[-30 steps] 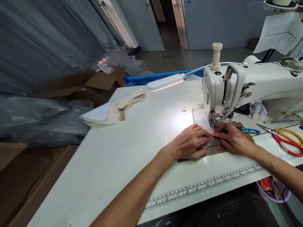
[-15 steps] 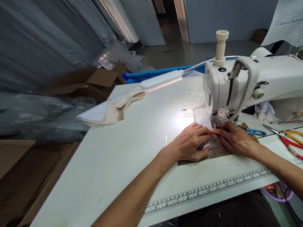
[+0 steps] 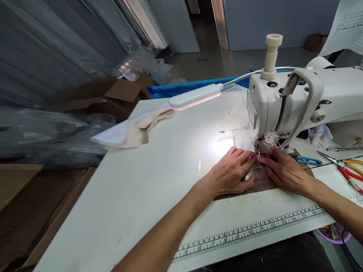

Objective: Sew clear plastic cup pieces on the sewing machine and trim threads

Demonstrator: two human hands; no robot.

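Both hands are at the needle area of a white sewing machine (image 3: 295,92). My left hand (image 3: 234,172) rests left of the presser foot (image 3: 257,149), its fingers bent and its thumb apart, over a brown plate (image 3: 262,185). My right hand (image 3: 285,170) lies to the right of the foot, index finger and thumb pointing left. The fingertips of both hands nearly meet just in front of the foot. Whatever small piece lies under them is too hidden to make out.
A lamp (image 3: 195,96) hangs over the white table (image 3: 159,181). Cream cloth (image 3: 136,134) lies at its left edge. Blue snips (image 3: 309,161) and red-handled pliers (image 3: 350,179) are at the right. A ruler strip (image 3: 249,232) runs along the front. Cardboard boxes (image 3: 123,90) stand beyond.
The view has shifted slightly, so the machine and tools appear a little further right. Both hands stay by the presser foot, with only small finger movement.
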